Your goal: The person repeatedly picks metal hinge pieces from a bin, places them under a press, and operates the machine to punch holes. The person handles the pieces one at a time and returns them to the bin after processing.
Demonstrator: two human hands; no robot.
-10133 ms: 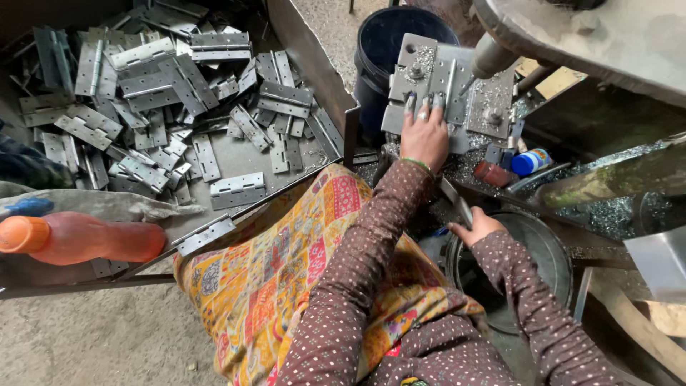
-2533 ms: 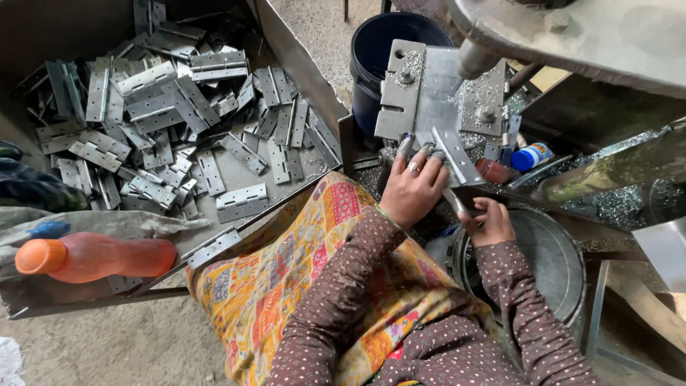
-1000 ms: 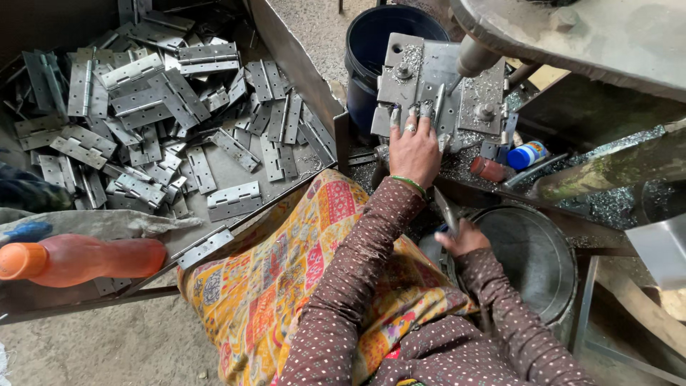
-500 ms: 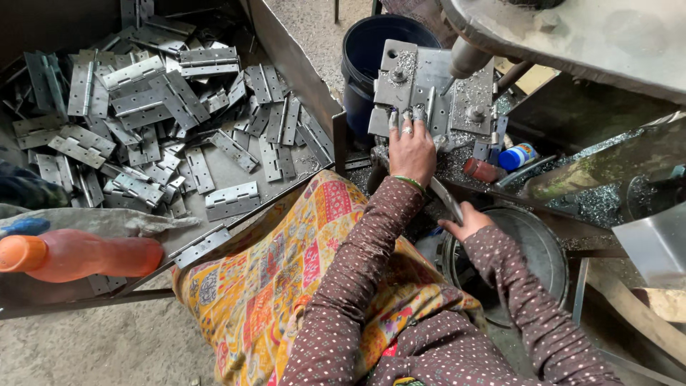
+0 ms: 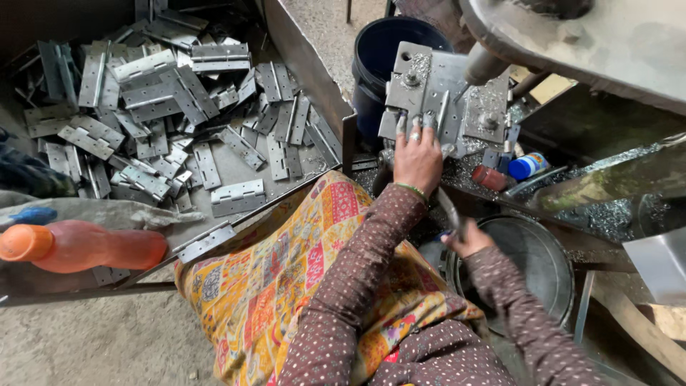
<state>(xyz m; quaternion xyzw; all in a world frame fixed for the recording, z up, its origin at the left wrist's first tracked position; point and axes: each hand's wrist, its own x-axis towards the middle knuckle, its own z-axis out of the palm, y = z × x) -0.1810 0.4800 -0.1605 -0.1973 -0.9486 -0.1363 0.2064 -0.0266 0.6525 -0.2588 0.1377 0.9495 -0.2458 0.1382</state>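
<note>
Littering metal tray (image 5: 300, 53): grey hinges (image 5: 236, 196)

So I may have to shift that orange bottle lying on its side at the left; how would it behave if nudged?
The orange bottle lies on its round side, so it would probably roll. It looks like smooth plastic, likely a bit slippery and fairly stiff. How full it is I cannot tell.

Two hands show: the left hand (image 5: 418, 159) and the right hand (image 5: 468, 239). One orange plastic bottle (image 5: 82, 246), one dark blue plastic bucket (image 5: 396, 53), one round metal basin (image 5: 529, 268). Grey metal hinge plates (image 5: 171, 107) lie heaped (too many to count).
</note>
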